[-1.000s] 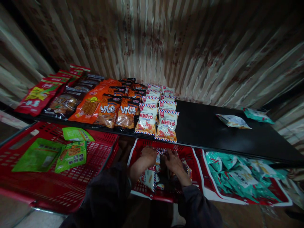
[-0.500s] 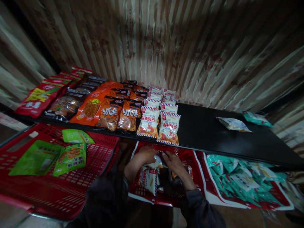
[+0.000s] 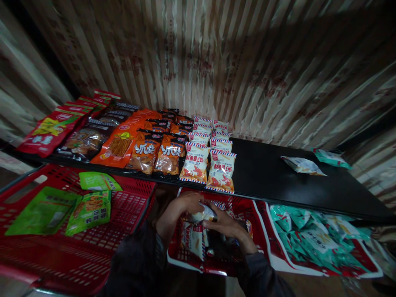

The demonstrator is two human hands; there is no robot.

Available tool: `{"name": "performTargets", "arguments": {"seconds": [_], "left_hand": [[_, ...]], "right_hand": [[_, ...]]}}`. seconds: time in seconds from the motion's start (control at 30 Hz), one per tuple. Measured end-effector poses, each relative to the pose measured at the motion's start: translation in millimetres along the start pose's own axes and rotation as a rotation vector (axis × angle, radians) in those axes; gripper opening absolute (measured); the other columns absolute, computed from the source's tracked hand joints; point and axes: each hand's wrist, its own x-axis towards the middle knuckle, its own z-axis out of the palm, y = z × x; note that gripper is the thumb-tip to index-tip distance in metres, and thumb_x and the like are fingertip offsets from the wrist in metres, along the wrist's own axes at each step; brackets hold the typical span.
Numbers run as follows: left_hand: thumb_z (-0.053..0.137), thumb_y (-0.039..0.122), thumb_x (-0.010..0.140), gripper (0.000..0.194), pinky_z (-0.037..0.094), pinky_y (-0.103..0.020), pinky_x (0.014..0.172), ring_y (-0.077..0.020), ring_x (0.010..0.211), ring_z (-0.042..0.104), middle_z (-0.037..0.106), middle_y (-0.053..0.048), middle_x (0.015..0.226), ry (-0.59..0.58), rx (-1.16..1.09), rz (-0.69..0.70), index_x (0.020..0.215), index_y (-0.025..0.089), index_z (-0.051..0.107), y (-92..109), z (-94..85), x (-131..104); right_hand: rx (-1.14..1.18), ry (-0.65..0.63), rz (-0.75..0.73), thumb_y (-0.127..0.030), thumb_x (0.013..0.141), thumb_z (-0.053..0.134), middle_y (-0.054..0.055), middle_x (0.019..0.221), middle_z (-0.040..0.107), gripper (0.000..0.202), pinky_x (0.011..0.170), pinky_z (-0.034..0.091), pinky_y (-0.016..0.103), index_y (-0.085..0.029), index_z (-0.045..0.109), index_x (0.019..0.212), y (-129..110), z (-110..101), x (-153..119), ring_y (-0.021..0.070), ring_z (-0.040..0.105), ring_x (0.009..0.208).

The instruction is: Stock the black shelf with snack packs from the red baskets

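Note:
Both my hands are inside the red-and-white basket (image 3: 262,235) below the shelf edge. My left hand (image 3: 190,203) curls over a white snack bag (image 3: 206,213) from its left side. From the right, my right hand (image 3: 223,220) closes on the same bag, thumb low and fingers at its far side. Another white snack bag with a striped edge (image 3: 192,239) lies in the basket below my left hand. Dark packets under my right hand are mostly hidden.
On the black shelf (image 3: 256,173) stand rows of white squid snack bags (image 3: 221,171), orange packets (image 3: 144,152) and red bags (image 3: 49,128). A loose white bag (image 3: 303,165) lies to the right. Green packets (image 3: 93,210) lie in the left basket, teal bags (image 3: 318,239) in the right one.
My right hand has moved in toward my left and closed on the white bag from the right. The view has shifted slightly.

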Motion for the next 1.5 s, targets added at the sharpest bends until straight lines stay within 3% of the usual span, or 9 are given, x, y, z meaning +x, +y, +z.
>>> {"name": "performTargets", "arguments": {"seconds": [0.13,0.23,0.43,0.63,0.73,0.87,1.03,1.3,1.5], "left_hand": [[0.050,0.033,0.088,0.035,0.048,-0.023,0.059,-0.0175,0.066,0.068,0.076,-0.008,0.091,-0.073,-0.102,0.000,0.109,0.016,0.072,-3,-1.8,-1],[0.051,0.047,0.089,0.040,0.048,-0.023,0.058,-0.0152,0.063,0.066,0.074,-0.006,0.094,-0.073,-0.316,0.030,0.110,0.018,0.071,-9,-1.0,-1],[0.072,0.039,0.076,0.050,0.049,-0.023,0.069,-0.0178,0.084,0.066,0.072,-0.005,0.104,-0.108,-0.490,0.170,0.121,0.020,0.065,-20,-4.0,-4],[0.074,0.045,0.074,0.039,0.047,-0.023,0.061,-0.0139,0.071,0.060,0.069,-0.001,0.086,-0.197,-0.832,0.298,0.102,0.018,0.068,-19,-8.6,-11],[0.073,0.056,0.071,0.045,0.044,-0.022,0.056,-0.0109,0.061,0.054,0.063,0.002,0.073,-0.085,-0.894,0.289,0.091,0.016,0.069,-15,-11.5,-13],[0.069,0.064,0.071,0.051,0.035,-0.020,0.048,-0.0078,0.053,0.044,0.054,0.005,0.060,0.157,-0.967,0.295,0.078,0.014,0.068,-4,-17.3,-14],[0.077,0.059,0.065,0.049,0.044,-0.023,0.064,-0.0115,0.069,0.055,0.067,0.001,0.074,0.419,-1.135,0.328,0.081,0.013,0.071,12,-26.0,-15],[0.085,0.048,0.062,0.054,0.046,-0.031,0.082,-0.0172,0.084,0.065,0.072,-0.003,0.089,0.508,-1.483,0.506,0.104,0.017,0.071,27,-31.9,-13],[0.083,0.042,0.067,0.041,0.045,-0.029,0.085,-0.0172,0.089,0.064,0.072,-0.002,0.090,0.676,-1.596,0.567,0.098,0.018,0.070,54,-46.0,-7]], "right_hand": [[-0.014,0.059,0.016,-0.043,0.077,0.070,0.013,0.126,0.067,0.064,0.096,0.050,0.043,-0.017,0.052,0.133,2,-3,-1,0.0270,0.065,0.109],[0.002,0.074,0.032,-0.047,0.080,0.067,0.010,0.114,0.071,0.052,0.089,0.053,0.040,-0.018,0.058,0.123,4,-11,-6,0.0260,0.067,0.103],[0.147,0.029,0.060,-0.060,0.075,0.070,0.008,0.111,0.071,0.058,0.087,0.054,0.039,-0.018,0.064,0.116,2,-29,-20,0.0254,0.068,0.100],[0.322,-0.022,0.083,-0.060,0.074,0.073,0.006,0.093,0.074,0.058,0.069,0.056,0.032,-0.018,0.067,0.114,-3,-39,-34,0.0198,0.069,0.075],[0.367,-0.014,0.070,-0.061,0.076,0.070,0.005,0.086,0.074,0.062,0.059,0.054,0.028,-0.018,0.064,0.121,-4,-41,-40,0.0171,0.067,0.063],[0.462,-0.022,0.025,-0.060,0.069,0.078,0.006,0.089,0.075,0.080,0.063,0.054,0.030,-0.017,0.056,0.132,-10,-42,-46,0.0172,0.068,0.064],[0.505,0.116,-0.018,-0.052,0.064,0.084,0.006,0.098,0.074,0.077,0.063,0.055,0.029,-0.021,0.060,0.129,-21,-48,-49,0.0170,0.068,0.068],[0.690,0.356,-0.149,-0.049,0.061,0.087,0.004,0.083,0.072,0.048,0.048,0.052,0.023,-0.022,0.074,0.099,-50,-56,-36,0.0151,0.062,0.062],[0.664,0.366,-0.258,-0.044,0.073,0.081,0.004,0.087,0.071,0.037,0.049,0.052,0.021,-0.021,0.073,0.101,-68,-55,-27,0.0139,0.060,0.066]]}}
